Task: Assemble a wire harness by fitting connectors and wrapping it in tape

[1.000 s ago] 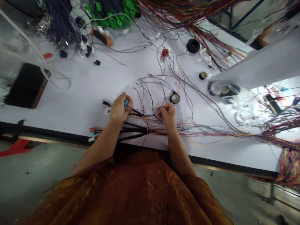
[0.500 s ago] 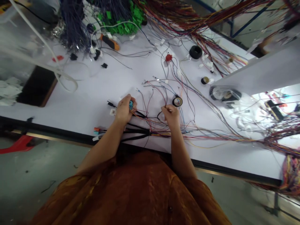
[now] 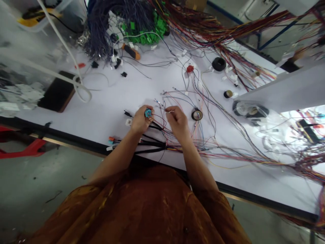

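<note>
In the head view, take the black tape roll [image 3: 193,117] as the landmark: the blue connector [image 3: 148,113] lies well to its left, almost level with it, clasped in the left hand [image 3: 141,121]. Its face of round holes is turned up toward the camera; the body behind is hidden in the palm, so its long axis cannot be told. The right hand [image 3: 178,122] is just left of the roll, between it and the connector, apart from both and from the other hand. A few loose wire ends [image 3: 158,102] lie left of the roll and a little beyond it, closer to the right hand's fingertips than the roll is. That hand is palm down, thumb and forefinger bent toward the left; whether they pinch a wire cannot be told. The black sleeved branches [image 3: 152,144] run roughly left to right, left of the roll and nearer the person.
</note>
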`<action>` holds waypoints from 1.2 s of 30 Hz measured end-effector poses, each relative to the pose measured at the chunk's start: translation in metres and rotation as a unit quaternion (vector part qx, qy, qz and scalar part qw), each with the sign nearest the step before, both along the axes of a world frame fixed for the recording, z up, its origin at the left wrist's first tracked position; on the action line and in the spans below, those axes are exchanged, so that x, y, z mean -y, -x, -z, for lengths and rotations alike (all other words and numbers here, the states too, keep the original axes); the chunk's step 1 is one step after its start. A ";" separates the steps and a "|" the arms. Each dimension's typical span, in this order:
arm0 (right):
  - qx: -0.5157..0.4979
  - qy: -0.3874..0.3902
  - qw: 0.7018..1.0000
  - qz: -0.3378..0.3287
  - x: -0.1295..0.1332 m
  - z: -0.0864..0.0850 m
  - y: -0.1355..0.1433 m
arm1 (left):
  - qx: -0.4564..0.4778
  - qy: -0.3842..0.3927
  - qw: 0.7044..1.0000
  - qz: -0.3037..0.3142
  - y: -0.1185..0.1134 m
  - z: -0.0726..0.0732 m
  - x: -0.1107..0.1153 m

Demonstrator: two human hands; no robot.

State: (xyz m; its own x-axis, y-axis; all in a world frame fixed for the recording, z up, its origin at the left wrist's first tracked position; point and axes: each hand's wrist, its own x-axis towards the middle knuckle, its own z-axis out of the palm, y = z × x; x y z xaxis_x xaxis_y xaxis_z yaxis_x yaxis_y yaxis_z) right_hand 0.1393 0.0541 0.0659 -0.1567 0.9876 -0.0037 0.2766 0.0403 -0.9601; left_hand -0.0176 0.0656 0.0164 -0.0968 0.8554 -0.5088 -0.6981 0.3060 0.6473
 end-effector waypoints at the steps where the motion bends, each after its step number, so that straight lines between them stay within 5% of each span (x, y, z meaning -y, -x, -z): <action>1: 0.028 -0.009 0.999 -0.024 0.003 0.003 0.007 | -0.003 -0.004 1.000 0.000 0.000 0.001 0.000; 16: 0.159 -0.061 0.985 0.036 0.009 0.023 0.020 | -0.039 -0.083 0.996 -0.002 -0.002 0.008 0.005; 36: 0.126 -0.187 0.974 0.021 0.014 0.037 0.026 | -0.104 -0.100 0.989 0.018 -0.004 0.007 0.008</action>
